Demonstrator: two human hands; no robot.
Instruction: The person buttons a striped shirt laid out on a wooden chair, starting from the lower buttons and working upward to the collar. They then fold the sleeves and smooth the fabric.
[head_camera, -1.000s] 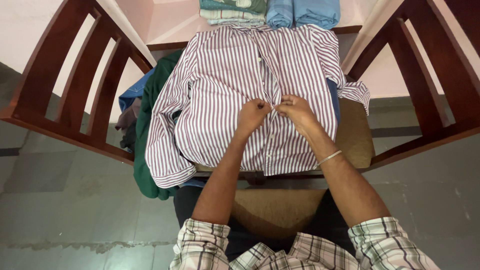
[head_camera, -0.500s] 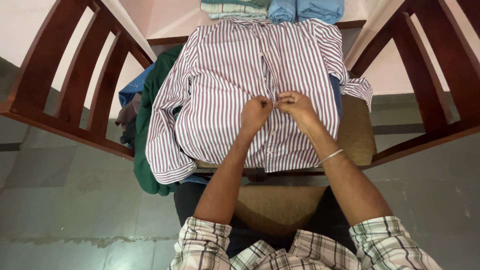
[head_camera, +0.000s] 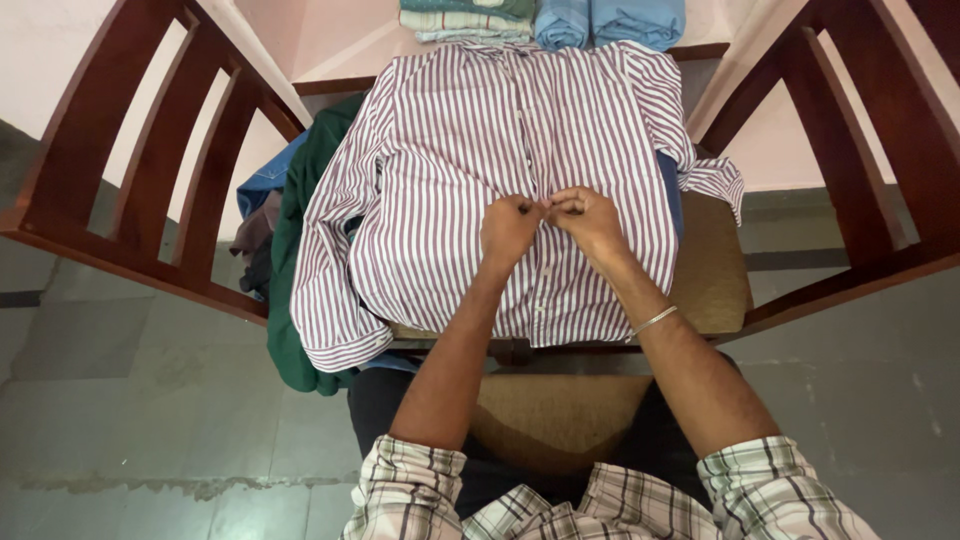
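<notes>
Checked sleeves frame the bottom of the view, and from them both forearms reach forward over a brown cushioned seat (head_camera: 712, 270). The left hand (head_camera: 510, 228) and right hand (head_camera: 588, 218) meet knuckle to knuckle at the button line of the striped shirt (head_camera: 450, 170), each pinched shut on one edge of the front; the fingertips curl under, so whether a button sits between them cannot be told. A thin bangle (head_camera: 655, 319) rings the right wrist.

Against the pictures from a second and half a second ago, almost nothing has moved: the hands have kept to the same spot, midway up the shirt, and closed together a touch. That reads as one fastening being worked, with the white buttons below it toward the near hem.

The shirt lies face up, spread across the seat, its left sleeve hanging over the left edge onto a green garment (head_camera: 290, 250) and a blue one (head_camera: 268, 178). No container shows. Beyond the collar, at the far edge, folded clothes (head_camera: 545, 18) sit in a row.
</notes>
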